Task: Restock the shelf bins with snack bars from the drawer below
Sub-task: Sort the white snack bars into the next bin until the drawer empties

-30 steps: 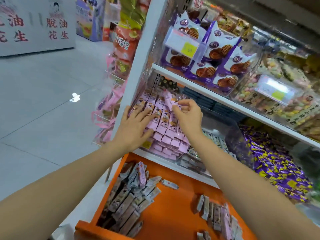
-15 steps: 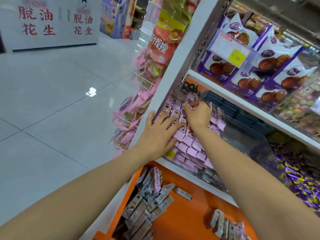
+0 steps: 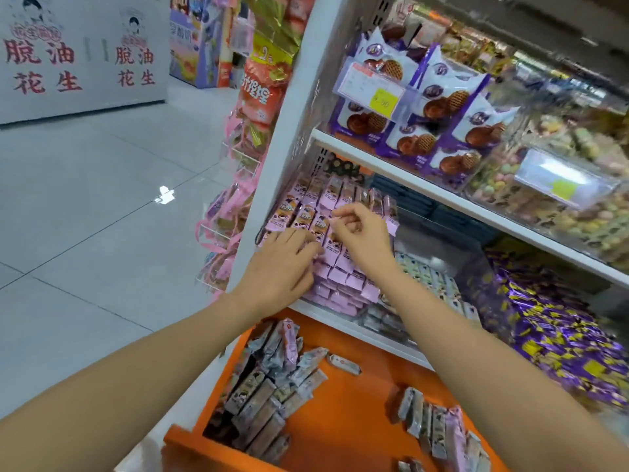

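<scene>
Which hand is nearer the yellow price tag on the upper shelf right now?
Right. The right hand is on the pink snack bars in the bin, almost straight below the yellow price tag. The left hand lies lower and further left.

Lighting: bright, even, diffuse, from overhead; colour cast cool. One small hard white reflection on the glossy floor tiles (image 3: 164,194). Shadows soft and faint; the orange drawer (image 3: 343,413) is darker along its left inner wall. Glare on the clear bin fronts (image 3: 558,178) at right washes out the label there. Motion blur is strong toward the right edge and top right; purple-and-yellow wrappers (image 3: 561,338) smeared. Centre sharper. Wide-angle bending: shelf upright (image 3: 289,107) leans, forearms stretched at the bottom corners.
</scene>
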Demonstrator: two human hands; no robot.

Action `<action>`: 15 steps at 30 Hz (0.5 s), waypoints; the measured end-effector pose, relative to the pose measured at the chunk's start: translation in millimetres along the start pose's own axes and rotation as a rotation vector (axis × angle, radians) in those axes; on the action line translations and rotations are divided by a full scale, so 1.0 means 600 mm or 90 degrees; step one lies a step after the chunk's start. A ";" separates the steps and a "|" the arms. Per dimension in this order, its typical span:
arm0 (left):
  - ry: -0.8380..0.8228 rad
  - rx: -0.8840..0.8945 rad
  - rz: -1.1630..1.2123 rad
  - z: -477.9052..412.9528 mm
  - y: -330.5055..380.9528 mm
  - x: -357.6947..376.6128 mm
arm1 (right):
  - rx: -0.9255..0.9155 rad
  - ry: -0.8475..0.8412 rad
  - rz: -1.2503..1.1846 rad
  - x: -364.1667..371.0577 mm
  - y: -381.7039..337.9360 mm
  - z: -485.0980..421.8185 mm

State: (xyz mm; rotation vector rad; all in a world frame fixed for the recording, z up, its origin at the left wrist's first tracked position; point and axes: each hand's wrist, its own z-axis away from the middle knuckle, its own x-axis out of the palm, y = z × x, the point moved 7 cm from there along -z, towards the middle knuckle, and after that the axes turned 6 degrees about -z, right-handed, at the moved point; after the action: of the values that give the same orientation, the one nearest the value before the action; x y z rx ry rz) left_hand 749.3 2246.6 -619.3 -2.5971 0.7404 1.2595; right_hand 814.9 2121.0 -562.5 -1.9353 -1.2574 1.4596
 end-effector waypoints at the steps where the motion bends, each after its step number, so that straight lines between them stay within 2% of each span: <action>1: 0.004 0.023 0.011 0.005 0.014 -0.004 | -0.011 -0.029 -0.010 -0.006 -0.004 0.022; 4: -0.028 0.067 0.045 0.027 0.053 0.004 | -0.023 -0.073 -0.019 -0.028 0.002 0.092; 8: -0.135 0.080 0.013 0.074 0.082 0.057 | -0.006 -0.109 -0.033 -0.034 0.052 0.183; 12: -0.291 0.027 -0.039 0.134 0.054 0.128 | 0.046 -0.171 -0.002 0.002 0.147 0.255; 15: -0.402 -0.023 -0.081 0.194 0.013 0.171 | 0.086 -0.274 0.049 0.055 0.204 0.278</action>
State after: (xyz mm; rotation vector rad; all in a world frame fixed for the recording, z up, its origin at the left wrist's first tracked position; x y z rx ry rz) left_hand 718.3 2243.3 -771.5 -2.0243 0.4216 1.9046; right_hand 715.1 2054.9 -734.7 -1.6494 -1.2236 2.0229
